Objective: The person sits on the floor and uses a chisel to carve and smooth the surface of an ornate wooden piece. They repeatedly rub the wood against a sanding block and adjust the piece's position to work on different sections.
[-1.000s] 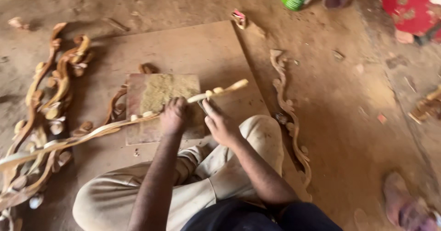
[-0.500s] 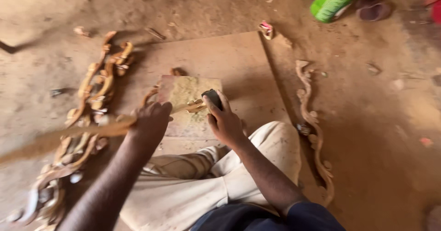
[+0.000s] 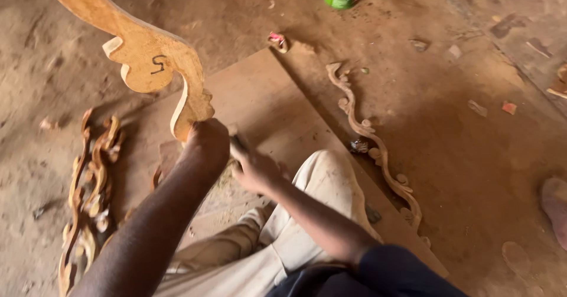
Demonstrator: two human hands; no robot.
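I judge I'm mid-sanding: left hand [image 3: 205, 143] clamps the carved strip [image 3: 144, 54], raised toward 11 o'clock, right hand [image 3: 253, 168] grips a small tool beside it; next needs steady strokes.

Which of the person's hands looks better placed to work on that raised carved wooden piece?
The right hand, probably: it sits just below the carved wooden piece, seemingly holding a small dark tool. The left hand is already gripping the piece's lower end.
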